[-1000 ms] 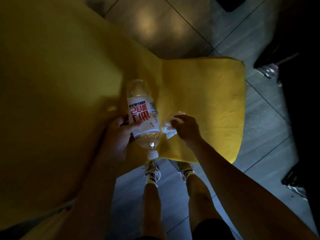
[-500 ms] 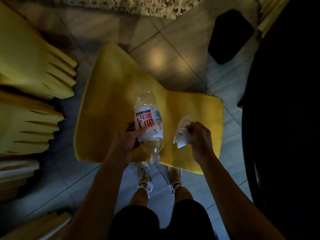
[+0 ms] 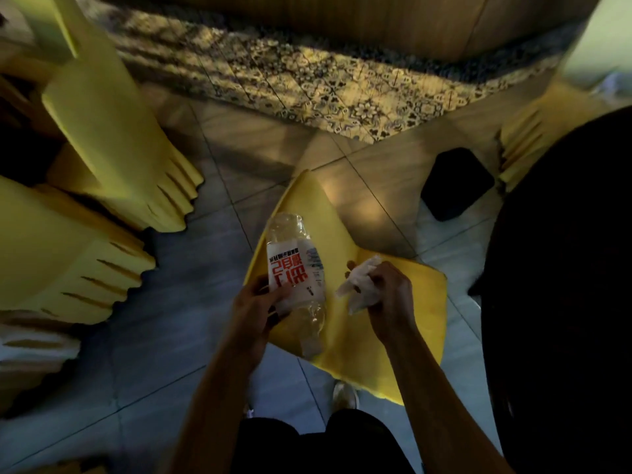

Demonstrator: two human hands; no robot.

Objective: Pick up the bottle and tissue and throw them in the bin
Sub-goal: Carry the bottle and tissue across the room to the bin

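My left hand (image 3: 254, 304) grips a clear plastic bottle (image 3: 294, 268) with a white label and red print. The bottle is held cap-down above a yellow chair seat (image 3: 403, 343). My right hand (image 3: 388, 292) is closed around a crumpled white tissue (image 3: 355, 285), just right of the bottle. A dark square bin (image 3: 456, 183) stands on the tiled floor, further away and to the right of both hands.
Yellow chairs (image 3: 113, 145) are stacked at the left and another yellow chair (image 3: 523, 145) shows at the right. A large dark round table (image 3: 564, 285) fills the right side. A patterned floor strip (image 3: 307, 80) runs along the far side. My legs and shoes are below.
The view has pulled back and up, so the chair seat looks smaller and the bin has come closer to the middle. Both hands have lifted the bottle and tissue off the seat.
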